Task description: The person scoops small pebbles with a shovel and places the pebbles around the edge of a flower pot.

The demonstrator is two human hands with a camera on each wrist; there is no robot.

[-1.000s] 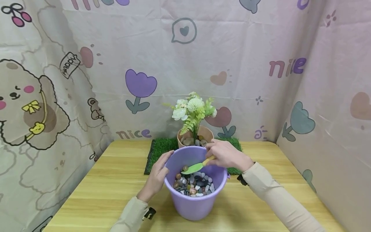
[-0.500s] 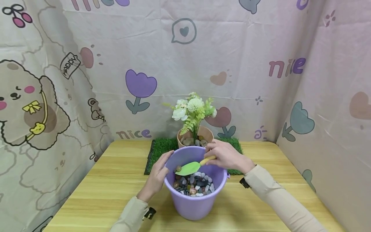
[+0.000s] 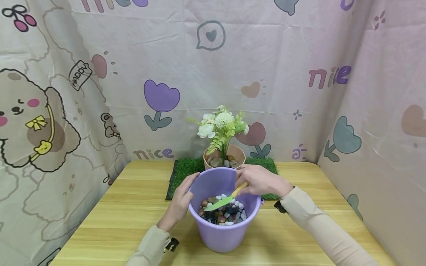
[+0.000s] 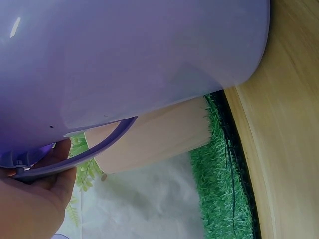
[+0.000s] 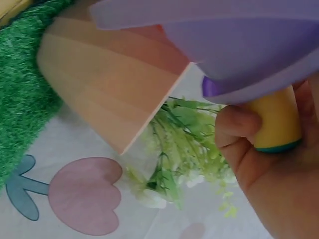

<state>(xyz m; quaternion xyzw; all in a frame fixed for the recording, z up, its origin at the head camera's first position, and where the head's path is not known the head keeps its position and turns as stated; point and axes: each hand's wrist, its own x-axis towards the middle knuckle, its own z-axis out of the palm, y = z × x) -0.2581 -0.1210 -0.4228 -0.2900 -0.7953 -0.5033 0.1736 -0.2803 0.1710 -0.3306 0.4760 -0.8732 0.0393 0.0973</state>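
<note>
A purple bucket (image 3: pixel 223 236) stands on the table with mixed pebbles (image 3: pixel 229 215) in its bottom. My left hand (image 3: pixel 178 201) grips its left rim; in the left wrist view the fingers sit by the bucket's handle (image 4: pixel 99 148). Inside the bucket is a small trowel (image 3: pixel 219 203) with a green blade, its tip low over the pebbles at the left. My right hand (image 3: pixel 259 180) holds the trowel by its yellow handle (image 5: pixel 279 122), above the bucket's right rim. No pebble shows on the blade.
Behind the bucket, a peach flowerpot (image 3: pixel 240 151) with white flowers (image 3: pixel 223 120) and larger stones stands on an artificial grass mat (image 3: pixel 186 168). The wooden table (image 3: pixel 133 207) meets a printed cloth backdrop (image 3: pixel 283 48) at its back and sides.
My right hand has swung the trowel left, where a brown pebble was on its blade, then lowered it; that pebble is off the blade now. My left hand has stayed at the rim.
</note>
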